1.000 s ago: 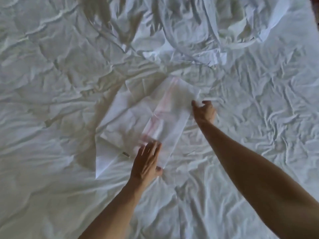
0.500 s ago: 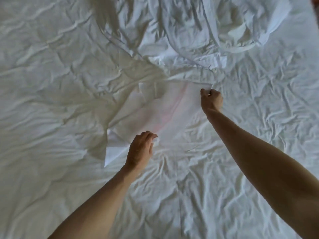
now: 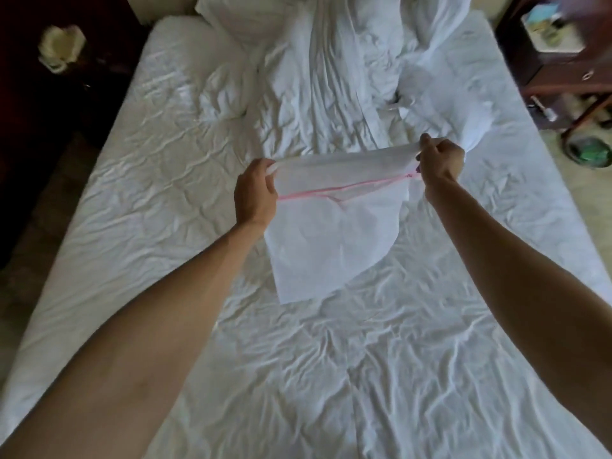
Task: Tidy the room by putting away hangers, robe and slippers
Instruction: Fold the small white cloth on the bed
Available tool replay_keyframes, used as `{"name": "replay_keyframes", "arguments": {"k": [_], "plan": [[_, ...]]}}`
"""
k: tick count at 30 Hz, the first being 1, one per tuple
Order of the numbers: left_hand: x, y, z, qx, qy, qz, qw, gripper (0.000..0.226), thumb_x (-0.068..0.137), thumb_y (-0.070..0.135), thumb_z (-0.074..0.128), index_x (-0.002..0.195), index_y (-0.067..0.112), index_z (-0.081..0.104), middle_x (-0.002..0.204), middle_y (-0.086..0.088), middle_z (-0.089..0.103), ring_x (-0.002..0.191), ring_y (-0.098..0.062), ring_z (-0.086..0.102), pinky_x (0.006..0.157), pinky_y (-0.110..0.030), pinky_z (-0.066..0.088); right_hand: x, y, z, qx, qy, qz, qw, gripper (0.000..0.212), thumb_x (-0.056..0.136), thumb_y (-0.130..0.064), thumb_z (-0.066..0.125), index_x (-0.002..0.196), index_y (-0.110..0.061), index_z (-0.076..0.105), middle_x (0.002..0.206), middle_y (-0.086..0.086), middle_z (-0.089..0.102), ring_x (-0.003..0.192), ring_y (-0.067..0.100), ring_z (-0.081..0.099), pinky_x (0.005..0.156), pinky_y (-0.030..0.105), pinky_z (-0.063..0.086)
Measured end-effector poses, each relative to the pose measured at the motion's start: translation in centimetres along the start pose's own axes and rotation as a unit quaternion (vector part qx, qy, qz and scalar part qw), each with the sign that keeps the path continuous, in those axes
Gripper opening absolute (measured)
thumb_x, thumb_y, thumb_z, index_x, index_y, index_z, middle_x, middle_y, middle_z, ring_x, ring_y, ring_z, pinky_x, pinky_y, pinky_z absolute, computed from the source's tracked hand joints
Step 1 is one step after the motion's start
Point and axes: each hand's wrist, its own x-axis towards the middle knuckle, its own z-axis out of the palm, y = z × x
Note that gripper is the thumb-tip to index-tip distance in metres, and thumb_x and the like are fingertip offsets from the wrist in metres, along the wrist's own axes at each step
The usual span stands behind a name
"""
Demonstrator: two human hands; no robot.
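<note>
A: What does the head camera show?

B: A view looking down on a bed (image 3: 139, 326) covered in a wrinkled white sheet. Two bare arms reach forward from the bottom of the frame toward its middle.

A: What are the hands doing?

B: Both hold a thin white bag (image 3: 334, 226) with a pink cord running across it near the top. The left hand (image 3: 255, 193), just left of centre, has its fingers curled round the bag's left top corner. The right hand (image 3: 440, 160), right of centre and a little higher, is fisted round the right top corner. The top edge is stretched between them, and the rest of the bag hangs down toward the sheet.

A: Is the bag touching the bed?

B: Its lower corner looks to rest on or just above the sheet; I cannot tell which.

A: Where are the robe, hangers and slippers?

B: A heap of rumpled white cloth (image 3: 331, 77) lies in the upper middle of the frame, beyond the bag, and a pillow (image 3: 238, 14) sits at the top edge. Whether the robe is in that heap, I cannot tell. I cannot make out hangers or slippers.

A: Anything around the bed?

B: In the upper right stands a dark wooden nightstand (image 3: 546, 67) with papers on top, and below it a round dark bin with something green inside (image 3: 589, 150) on the pale floor. In the upper left, a pale crumpled thing (image 3: 61, 48) lies on a dark area.
</note>
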Motion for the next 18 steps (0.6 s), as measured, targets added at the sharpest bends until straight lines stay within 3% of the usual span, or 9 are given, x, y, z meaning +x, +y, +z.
{"name": "replay_keyframes", "arguments": {"k": [4, 10, 15, 18], "plan": [[5.3, 3.2, -2.7, -0.012, 0.037, 0.043, 0.998, 0.014, 0.097, 0.007, 0.053, 0.102, 0.006, 0.066, 0.101, -0.010, 0.070, 0.094, -0.032, 0.064, 0.076, -0.036, 0.048, 0.7, -6.2, -1.5, 0.044, 0.023, -0.039, 0.998, 0.028, 0.085, -0.030, 0.064, 0.081, -0.003, 0.070, 0.058, 0.000, 0.063, 0.044, 0.015, 0.052, 0.051, 0.029, 0.046], [8.2, 6.8, -5.8, -0.028, 0.073, 0.072, 0.994, 0.015, 0.097, 0.006, 0.054, 0.104, 0.006, 0.067, 0.101, -0.012, 0.071, 0.095, -0.031, 0.064, 0.076, -0.032, 0.045, -0.2, -10.3, -4.0, 0.082, 0.037, -0.034, 0.995, 0.022, 0.082, -0.029, 0.064, 0.067, -0.013, 0.065, 0.058, 0.000, 0.064, 0.043, 0.013, 0.052, 0.048, 0.025, 0.045], [1.2, 3.9, -3.4, -0.044, 0.026, 0.017, 0.999, 0.016, 0.098, 0.004, 0.054, 0.108, 0.003, 0.067, 0.104, -0.016, 0.071, 0.099, -0.033, 0.066, 0.079, -0.027, 0.045, -3.5, -3.7, -4.5, 0.049, 0.036, 0.014, 0.998, 0.026, 0.083, -0.032, 0.063, 0.066, -0.014, 0.067, 0.057, -0.001, 0.064, 0.047, 0.014, 0.057, 0.060, 0.030, 0.051], [-6.2, -0.9, -0.9, -0.051, -0.055, -0.024, 0.997, 0.025, 0.094, -0.003, 0.052, 0.112, 0.008, 0.066, 0.112, -0.010, 0.070, 0.106, -0.031, 0.067, 0.090, -0.037, 0.055, -6.0, 4.6, -4.0, 0.027, 0.025, 0.066, 0.997, 0.028, 0.086, -0.032, 0.063, 0.068, -0.011, 0.067, 0.059, 0.002, 0.064, 0.047, 0.016, 0.057, 0.060, 0.034, 0.050]]}}
